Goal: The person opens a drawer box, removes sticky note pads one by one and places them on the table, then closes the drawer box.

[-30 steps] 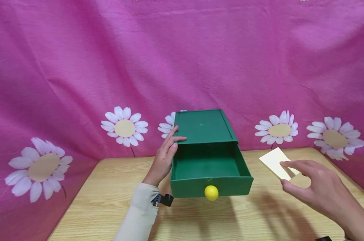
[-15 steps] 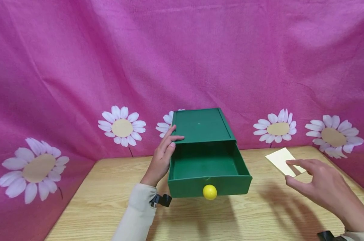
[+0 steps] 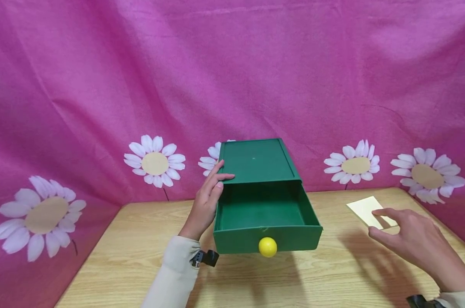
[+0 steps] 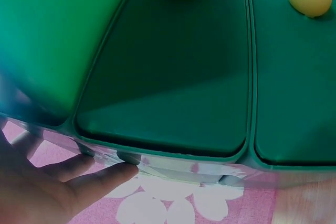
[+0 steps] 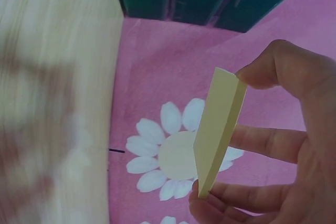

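A green drawer cabinet point(image 3: 255, 160) stands mid-table in the head view. Its top drawer point(image 3: 268, 239) is pulled out, with a yellow round knob point(image 3: 268, 247) on the front and a bare inside. My left hand point(image 3: 203, 203) rests against the cabinet's left side, fingers extended, fingertips over the top edge. Two closed drawers below show in the left wrist view, one being the middle drawer point(image 4: 173, 72). Right of the cabinet, my right hand point(image 3: 413, 239) pinches a pale yellow pad of sticky notes point(image 5: 218, 129) by its edges, above the table.
The wooden table point(image 3: 140, 256) carries the cabinet. A pink cloth point(image 3: 294, 77) with white daisies hangs behind the table and along both sides. Dark cameras are strapped to the wrists, such as the left wrist camera point(image 3: 210, 258).
My right hand has moved to the right and slightly down with the pad of sticky notes, which has tilted flatter. The left hand and the pulled-out drawer hold their places.
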Demonstrator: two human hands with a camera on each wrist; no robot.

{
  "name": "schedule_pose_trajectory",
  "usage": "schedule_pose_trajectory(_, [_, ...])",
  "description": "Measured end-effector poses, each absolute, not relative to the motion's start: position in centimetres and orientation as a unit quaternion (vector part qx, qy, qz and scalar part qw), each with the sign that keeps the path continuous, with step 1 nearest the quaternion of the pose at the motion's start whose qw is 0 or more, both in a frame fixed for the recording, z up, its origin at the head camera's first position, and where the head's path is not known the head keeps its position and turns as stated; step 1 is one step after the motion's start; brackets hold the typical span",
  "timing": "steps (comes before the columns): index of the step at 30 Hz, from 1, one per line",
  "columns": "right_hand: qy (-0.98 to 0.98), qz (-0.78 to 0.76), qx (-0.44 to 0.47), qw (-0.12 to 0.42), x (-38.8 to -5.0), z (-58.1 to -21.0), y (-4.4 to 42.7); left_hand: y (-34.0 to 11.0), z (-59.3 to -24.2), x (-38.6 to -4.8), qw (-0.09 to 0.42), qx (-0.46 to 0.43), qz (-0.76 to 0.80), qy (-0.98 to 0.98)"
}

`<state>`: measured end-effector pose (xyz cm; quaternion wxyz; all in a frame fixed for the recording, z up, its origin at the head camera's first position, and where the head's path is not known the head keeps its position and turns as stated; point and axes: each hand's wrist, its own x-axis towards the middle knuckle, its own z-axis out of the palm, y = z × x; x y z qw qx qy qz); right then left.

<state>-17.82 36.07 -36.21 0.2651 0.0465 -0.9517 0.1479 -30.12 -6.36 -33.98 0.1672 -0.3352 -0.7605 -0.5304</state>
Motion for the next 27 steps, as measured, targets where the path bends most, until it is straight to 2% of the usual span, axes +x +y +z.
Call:
schedule_pose_trajectory(9, [-0.97,0.144,0.022,0.196,-18.2,-36.8,37.2,-5.9,-33.9,-30.1,0.178,-0.329,-0.538,-0.755])
schedule_pose_trajectory(27, [-0.982,0.136,0.02,0.128,-19.4,-38.8,38.9,-5.8,-34.0,-29.9,0.192,-0.312,-0.54,-0.758])
